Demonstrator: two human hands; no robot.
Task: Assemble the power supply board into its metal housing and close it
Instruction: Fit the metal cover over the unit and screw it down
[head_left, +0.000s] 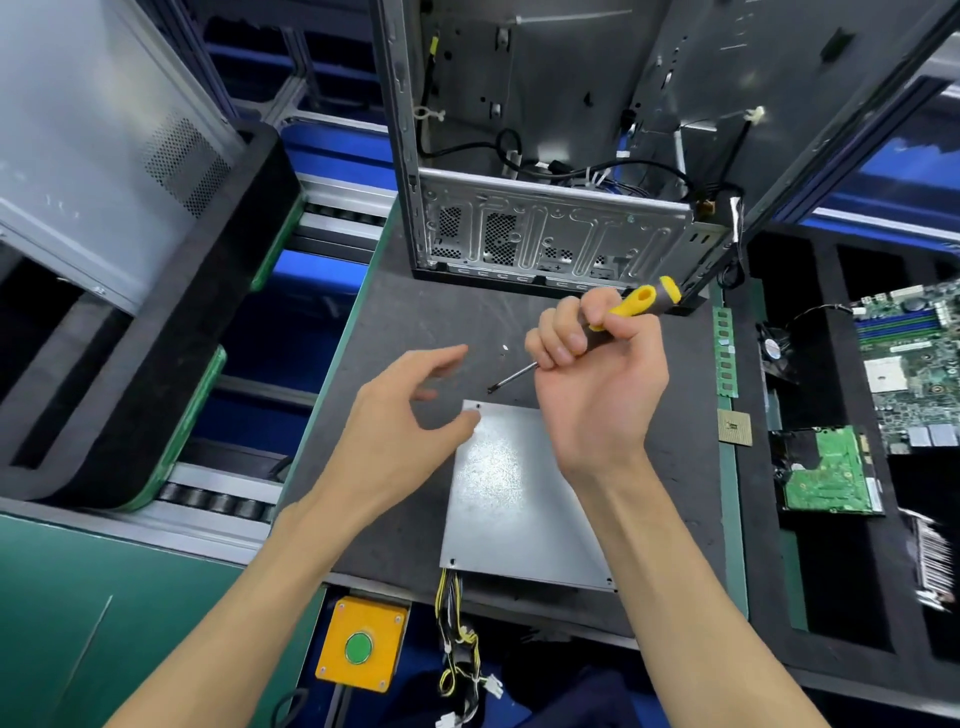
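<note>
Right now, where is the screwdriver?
In the head view, the screwdriver is gripped in the right hand right of centre, above the far edge of the metal housing, its tip pointing toward the open left hand.

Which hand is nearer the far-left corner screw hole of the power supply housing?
Left. The left hand has its thumb right beside the screw hole; the right hand grips the screwdriver above and to its right.

Open computer case, motherboard
</note>
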